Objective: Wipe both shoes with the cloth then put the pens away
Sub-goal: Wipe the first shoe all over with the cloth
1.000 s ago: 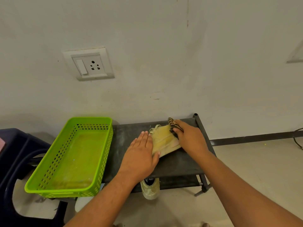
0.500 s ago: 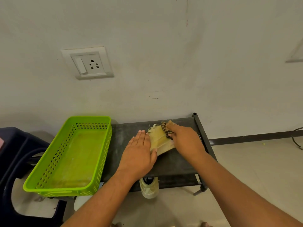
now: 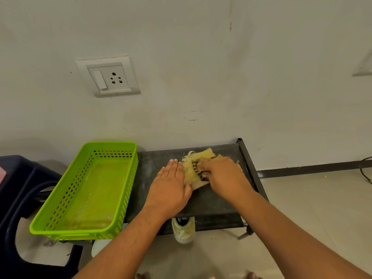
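1 cloth (image 3: 189, 176) | left hand (image 3: 171, 186) flat at its edge, fingers straight | right hand (image 3: 223, 176) grips it

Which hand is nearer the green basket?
Left. The left hand lies flat on the black rack, between the green basket and the cloth, not touching the basket. The right hand rests on the cloth, farther right.

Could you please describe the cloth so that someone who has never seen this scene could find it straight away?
Find the low black rack against the wall, just right of the green basket. On its top, beside the flat left hand and under the fingers of the right hand, lies the cloth. It is the only pale yellow, fringed thing there, with dark stripes.
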